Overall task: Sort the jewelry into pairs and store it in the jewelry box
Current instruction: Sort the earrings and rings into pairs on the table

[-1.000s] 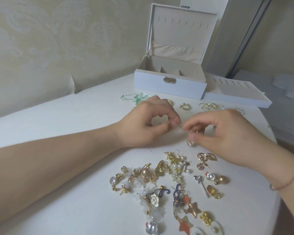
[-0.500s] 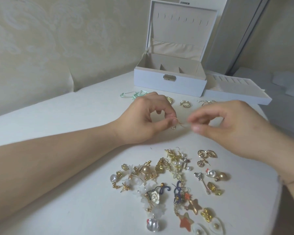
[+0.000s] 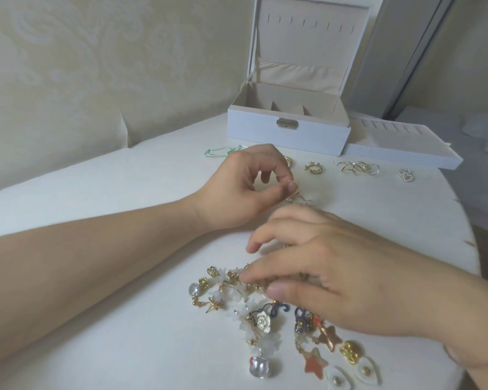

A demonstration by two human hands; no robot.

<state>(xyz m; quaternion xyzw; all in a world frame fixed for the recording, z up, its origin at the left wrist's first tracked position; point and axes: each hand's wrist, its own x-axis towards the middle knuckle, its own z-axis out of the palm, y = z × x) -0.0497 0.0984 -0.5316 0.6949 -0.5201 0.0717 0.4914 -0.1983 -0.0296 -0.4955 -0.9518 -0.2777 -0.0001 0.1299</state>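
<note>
My left hand (image 3: pixel 237 190) rests on its outer edge on the white table (image 3: pixel 124 220), well short of the jewelry box (image 3: pixel 288 133), forearm bare and stretched back toward me. Its thumb and forefinger meet in a ring and pinch a thin gold earring hook (image 3: pixel 293 190); the other fingers curl loosely behind. My right hand (image 3: pixel 335 266) hovers nearer to me than the left, farther from the box, palm down, fingers spread and slightly bent, blurred at the tips. I cannot tell whether they touch anything beneath.
</note>
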